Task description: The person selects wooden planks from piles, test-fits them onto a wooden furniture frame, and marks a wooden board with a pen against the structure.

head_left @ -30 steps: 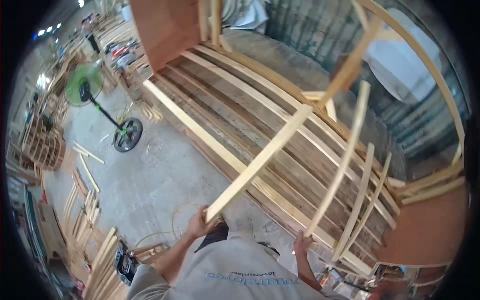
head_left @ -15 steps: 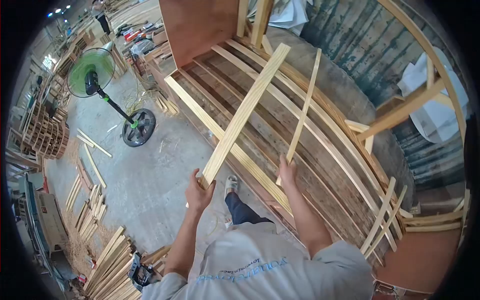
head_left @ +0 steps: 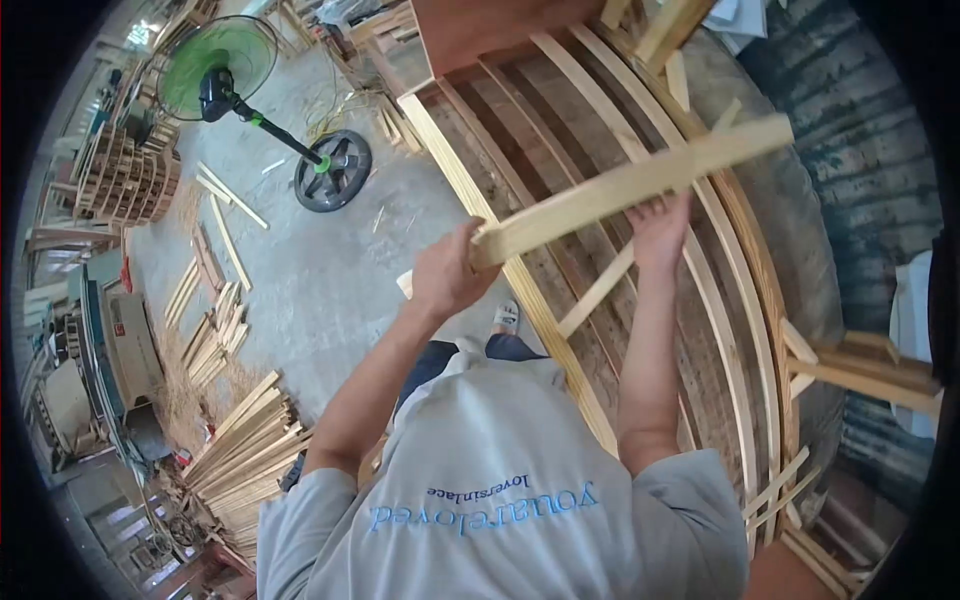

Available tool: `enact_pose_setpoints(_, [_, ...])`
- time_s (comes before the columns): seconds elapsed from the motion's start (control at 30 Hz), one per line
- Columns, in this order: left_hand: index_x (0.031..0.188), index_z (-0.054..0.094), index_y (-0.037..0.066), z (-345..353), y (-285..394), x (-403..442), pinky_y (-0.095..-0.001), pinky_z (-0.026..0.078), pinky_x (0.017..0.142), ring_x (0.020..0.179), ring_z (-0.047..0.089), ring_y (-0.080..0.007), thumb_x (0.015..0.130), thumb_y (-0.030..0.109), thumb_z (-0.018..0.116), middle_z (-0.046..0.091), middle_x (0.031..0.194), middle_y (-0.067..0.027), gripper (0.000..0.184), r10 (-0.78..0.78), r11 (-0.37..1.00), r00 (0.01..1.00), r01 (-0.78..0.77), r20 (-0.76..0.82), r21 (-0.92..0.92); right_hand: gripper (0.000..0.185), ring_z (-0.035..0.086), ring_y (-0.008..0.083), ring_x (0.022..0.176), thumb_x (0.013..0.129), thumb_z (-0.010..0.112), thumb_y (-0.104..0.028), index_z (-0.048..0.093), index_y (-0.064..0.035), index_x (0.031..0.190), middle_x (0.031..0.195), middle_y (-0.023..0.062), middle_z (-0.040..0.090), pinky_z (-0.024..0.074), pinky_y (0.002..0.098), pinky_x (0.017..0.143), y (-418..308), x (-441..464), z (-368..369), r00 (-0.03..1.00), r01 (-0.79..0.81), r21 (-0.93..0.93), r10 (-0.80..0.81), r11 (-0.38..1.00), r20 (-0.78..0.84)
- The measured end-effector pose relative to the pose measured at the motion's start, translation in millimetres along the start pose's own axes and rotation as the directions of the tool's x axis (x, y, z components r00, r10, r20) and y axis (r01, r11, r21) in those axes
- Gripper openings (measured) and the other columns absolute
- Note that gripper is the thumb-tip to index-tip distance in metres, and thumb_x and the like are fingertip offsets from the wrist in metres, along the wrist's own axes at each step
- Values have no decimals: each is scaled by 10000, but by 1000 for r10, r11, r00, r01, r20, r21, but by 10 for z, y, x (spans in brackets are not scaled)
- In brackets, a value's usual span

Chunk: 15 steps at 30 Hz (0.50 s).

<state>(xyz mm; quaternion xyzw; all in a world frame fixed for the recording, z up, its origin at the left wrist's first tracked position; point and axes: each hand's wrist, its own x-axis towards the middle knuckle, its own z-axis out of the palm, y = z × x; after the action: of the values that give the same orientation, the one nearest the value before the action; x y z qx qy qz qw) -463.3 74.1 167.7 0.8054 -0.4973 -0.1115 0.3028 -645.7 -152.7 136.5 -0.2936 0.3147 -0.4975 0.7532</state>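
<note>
My left hand [head_left: 455, 270] is closed around the near end of a pale wooden plank [head_left: 590, 200], which angles up to the right over a long curved wooden frame [head_left: 735, 330]. A short light wood end [head_left: 405, 284] pokes out beside that hand; whether it belongs to a second piece I cannot tell. Under the plank's middle is my right hand [head_left: 661, 232], its fingers against the lower edge and partly hidden behind it. A narrow wooden strip [head_left: 598, 292] slants across the frame's slats, passing behind my right hand and the plank.
A green floor fan [head_left: 322, 165] stands at the upper left. Piles of cut wood strips [head_left: 240, 450] and sawdust lie on the floor at the lower left. Two crossed strips [head_left: 778, 490] rest on the frame's near end. A reddish-brown panel [head_left: 480, 30] rises at its far end.
The plank has swung clockwise, its far end now farther right. My right hand has moved up from the narrow strip to the plank, and the strip now lies lower across the frame. The view has shifted.
</note>
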Motion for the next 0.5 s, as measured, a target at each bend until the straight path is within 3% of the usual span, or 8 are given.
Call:
enact_pose_setpoints(0.03, [1050, 448, 91, -42, -3, 76, -425, 458, 584, 700, 576, -342, 657, 212, 679, 586, 773, -165, 472, 51, 999, 998, -51, 32, 17, 532, 501, 223, 934, 824, 481, -470, 386, -51, 1137, 1068, 104, 486, 393, 404, 848, -83, 90, 218, 995, 103, 82, -103, 991, -6])
enact_pose_setpoints(0.1, [1033, 455, 73, -24, -115, 194, -422, 453, 587, 690, 568, -336, 638, 187, 679, 580, 760, -153, 468, 153, 988, 988, -154, 25, 32, 585, 489, 231, 961, 808, 523, -451, 351, -54, 1202, 1097, 108, 466, 385, 396, 867, -183, 143, 416, 1000, 12, 208, -14, 978, 12])
enact_pose_setpoints(0.17, [1004, 473, 72, 46, -225, 301, -403, 448, 572, 665, 562, -315, 613, 161, 686, 571, 733, -130, 454, 188, 981, 982, -188, -16, 38, 624, 474, 234, 1006, 794, 571, -410, 332, -52, 1245, 1131, 115, 457, 370, 384, 890, -191, 195, 526, 954, 109, -16, -109, 994, -281])
enact_pose_setpoints(0.27, [981, 486, 77, 212, -458, 596, -375, 431, 592, 686, 557, -283, 588, 148, 702, 559, 740, -105, 454, 242, 970, 962, -238, -130, 48, 650, 454, 217, 1063, 774, 626, -334, 326, -38, 1270, 1184, 112, 448, 360, 362, 900, -216, 389, 443, 906, 194, -18, -186, 981, -381])
enact_pose_setpoints(0.33, [974, 493, 76, 261, -568, 821, -361, 404, 650, 745, 541, -269, 571, 142, 718, 544, 787, -94, 465, 327, 944, 932, -328, -156, 18, 540, 510, 195, 929, 777, 628, -314, 394, -71, 1198, 1021, 82, 520, 408, 365, 814, -229, 492, 466, 857, 310, -64, -308, 949, -413])
enact_pose_setpoints(0.4, [1002, 481, 64, 280, -665, 1044, -367, 379, 695, 816, 515, -274, 583, 126, 712, 525, 852, -103, 482, 350, 928, 926, -363, -139, -83, 350, 515, 165, 718, 794, 612, -305, 452, -116, 1042, 802, 37, 516, 431, 364, 682, -370, 468, 744, 746, 318, -84, -304, 944, -593])
enact_pose_setpoints(0.43, [1020, 474, 63, 332, -773, 1161, -372, 378, 701, 822, 508, -280, 592, 113, 704, 517, 864, -112, 489, 359, 916, 922, -378, -147, -132, 246, 430, 140, 561, 825, 564, -332, 437, -138, 907, 676, 12, 443, 402, 343, 571, -445, 462, 922, 760, 427, -46, -386, 903, -522])
enact_pose_setpoints(0.5, [1058, 454, 59, 307, -908, 1436, -386, 381, 715, 820, 493, -298, 623, 82, 672, 499, 877, -129, 488, 418, 859, 893, -448, -166, -248, 263, 412, 140, 552, 843, 511, -380, 436, -137, 909, 676, 12, 438, 387, 334, 558, -565, 414, 1374, 720, 510, -104, -490, 854, -492])
